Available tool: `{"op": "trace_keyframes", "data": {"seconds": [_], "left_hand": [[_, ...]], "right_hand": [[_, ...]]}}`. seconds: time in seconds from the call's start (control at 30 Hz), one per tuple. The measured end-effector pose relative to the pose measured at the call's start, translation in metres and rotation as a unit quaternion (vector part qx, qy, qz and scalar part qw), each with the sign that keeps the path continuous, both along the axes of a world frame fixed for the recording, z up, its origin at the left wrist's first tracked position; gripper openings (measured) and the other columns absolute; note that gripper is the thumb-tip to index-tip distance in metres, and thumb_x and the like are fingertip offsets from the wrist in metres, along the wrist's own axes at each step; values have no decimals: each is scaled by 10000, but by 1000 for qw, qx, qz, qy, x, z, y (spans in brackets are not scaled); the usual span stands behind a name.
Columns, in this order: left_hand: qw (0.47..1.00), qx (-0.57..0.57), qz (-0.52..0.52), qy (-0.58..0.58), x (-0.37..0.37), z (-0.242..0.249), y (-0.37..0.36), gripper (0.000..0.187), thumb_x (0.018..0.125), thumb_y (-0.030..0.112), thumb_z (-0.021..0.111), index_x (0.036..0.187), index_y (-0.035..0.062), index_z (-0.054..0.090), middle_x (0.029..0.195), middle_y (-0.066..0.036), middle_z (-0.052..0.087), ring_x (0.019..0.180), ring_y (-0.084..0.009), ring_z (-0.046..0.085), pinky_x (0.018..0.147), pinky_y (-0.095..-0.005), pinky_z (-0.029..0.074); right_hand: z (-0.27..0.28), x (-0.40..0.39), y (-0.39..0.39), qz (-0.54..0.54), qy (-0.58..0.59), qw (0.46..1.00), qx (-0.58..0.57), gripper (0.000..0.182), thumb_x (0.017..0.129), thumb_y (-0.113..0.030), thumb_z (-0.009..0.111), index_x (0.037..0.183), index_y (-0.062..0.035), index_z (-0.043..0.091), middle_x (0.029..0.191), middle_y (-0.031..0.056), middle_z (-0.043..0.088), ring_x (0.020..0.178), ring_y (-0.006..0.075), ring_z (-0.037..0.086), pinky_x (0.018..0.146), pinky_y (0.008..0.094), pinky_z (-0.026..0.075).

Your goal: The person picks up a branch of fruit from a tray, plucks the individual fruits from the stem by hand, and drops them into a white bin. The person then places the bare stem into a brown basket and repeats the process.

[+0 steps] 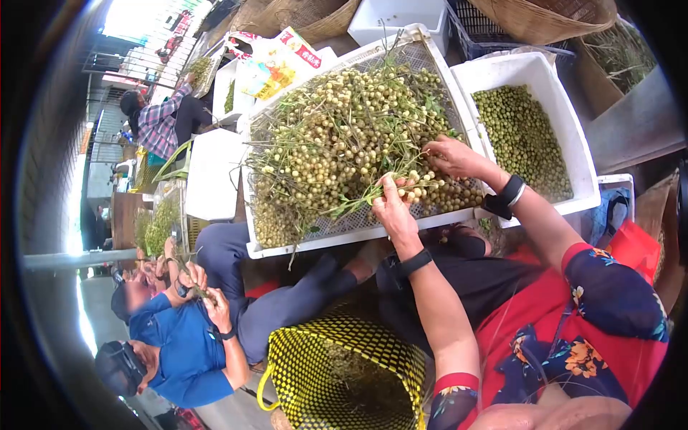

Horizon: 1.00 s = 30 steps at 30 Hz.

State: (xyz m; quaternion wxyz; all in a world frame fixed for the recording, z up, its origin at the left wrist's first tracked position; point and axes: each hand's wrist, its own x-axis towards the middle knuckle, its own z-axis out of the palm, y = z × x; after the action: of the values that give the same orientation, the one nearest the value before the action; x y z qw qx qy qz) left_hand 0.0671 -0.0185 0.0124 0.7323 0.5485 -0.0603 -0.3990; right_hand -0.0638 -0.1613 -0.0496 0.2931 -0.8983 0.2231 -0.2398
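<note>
- Green, thin stems carry the sprig point(416, 188); it looks light, springy and loose, likely to bend and to snag on others.
- The round fruit on it look firm and smooth, so a single one may roll or slip; hard squeezing could bruise it or snap it off. The bundled stems seem the surest hold, just behind the fruit.
- In looks, the fruit are pale yellow-green, matt, clustered closely, with narrow leaves trailing from the stem side.
- The sprig is over the mesh tray point(297, 249), by its near edge, towards the near right corner.
- The left hand point(395, 215) is closed on the sprig, thumb and fingers pinching it.
- The right hand point(450, 156) has its fingers bent down among the fruit by the right edge; whether they grip any, I cannot tell.
- Under both lies a pile of fruit and stems point(344, 129), reaching the tray's left edge.
- Beyond the right edge, a white bin point(584, 179) holds loose, greener fruit point(519, 129).
- Outside the near edge stands a yellow and black basket point(308, 373).
- Off to the left, a co-worker in blue point(179, 355) holds stems.
</note>
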Motion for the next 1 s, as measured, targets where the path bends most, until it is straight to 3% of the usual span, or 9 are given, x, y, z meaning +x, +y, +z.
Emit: {"op": "trace_keyframes", "data": {"seconds": [0.1, 0.13, 0.2, 0.23, 0.4, 0.53, 0.63, 0.77, 1.0], "left_hand": [[998, -16, -35, 48, 4, 1, 5, 210, 956, 235, 604, 1041, 43, 608, 815, -52, 618, 673, -175, 635, 493, -271, 504], [998, -25, -46, 45, 4, 3, 6, 209, 959, 235, 601, 1053, 49, 615, 827, -49, 628, 679, -169, 637, 490, -273, 494], [996, -51, -49, 55, 2, 6, 6, 220, 961, 240, 597, 1062, 46, 617, 841, -49, 635, 687, -162, 636, 489, -271, 488], [994, -71, -58, 56, 3, 5, 6, 222, 963, 234, 591, 1074, 43, 614, 847, -50, 638, 693, -156, 635, 503, -281, 505], [994, -71, -59, 60, 1, 2, 3, 208, 974, 216, 570, 1088, 46, 609, 853, -53, 634, 688, -155, 630, 532, -283, 535], [999, -7, -39, -13, 0, 8, 5, 199, 981, 211, 556, 1093, 53, 605, 843, -43, 618, 664, -139, 611, 523, -257, 524], [997, 26, -39, -65, -3, 9, 4, 200, 982, 222, 554, 1089, 60, 600, 838, -37, 608, 657, -135, 607, 531, -245, 523], [997, 11, 10, -76, -4, 4, 4, 195, 983, 221, 552, 1082, 60, 600, 833, -42, 609, 658, -138, 610, 533, -242, 525], [992, 16, 91, -84, -3, 12, 2, 221, 977, 202, 561, 1057, -4, 572, 825, -96, 620, 630, -158, 612, 528, -248, 539]], "right_hand": [[13, 1, 4, -18, -47, 994, 96, 239, 924, -195, 566, 1090, -29, 612, 913, 92, 632, 853, 186, 626, 761, 365, 500], [40, 0, 7, 37, -33, 938, 344, 272, 954, -251, 559, 1130, -54, 624, 965, 67, 656, 815, 161, 609, 729, 331, 501], [43, -5, 12, 107, -66, 812, 570, 317, 967, -315, 566, 1159, -69, 625, 1027, 35, 666, 847, 127, 606, 722, 280, 492], [40, 0, 15, 139, -123, 765, 617, 357, 967, -356, 570, 1202, -91, 608, 1069, 2, 654, 857, 82, 595, 712, 221, 478], [32, 3, 37, 137, -172, 710, 669, 403, 948, -389, 593, 1242, -117, 561, 1067, -42, 622, 827, 34, 556, 664, 181, 448], [41, 4, 43, 108, -134, 706, 687, 250, 961, -357, 581, 1070, -133, 568, 896, -54, 583, 692, 23, 494, 503, 167, 368], [35, 9, 49, 79, -192, 614, 762, 138, 942, -230, 628, 998, -121, 564, 788, -38, 556, 526, 26, 433, 396, 144, 287], [31, 18, 51, 5, -220, 547, 807, 75, 921, -134, 644, 922, -113, 572, 766, -37, 556, 509, 30, 448, 394, 151, 318], [29, 17, 44, 31, -210, 629, 748, 106, 921, -163, 645, 950, -122, 551, 767, -53, 552, 522, 36, 481, 451, 175, 379]]}}
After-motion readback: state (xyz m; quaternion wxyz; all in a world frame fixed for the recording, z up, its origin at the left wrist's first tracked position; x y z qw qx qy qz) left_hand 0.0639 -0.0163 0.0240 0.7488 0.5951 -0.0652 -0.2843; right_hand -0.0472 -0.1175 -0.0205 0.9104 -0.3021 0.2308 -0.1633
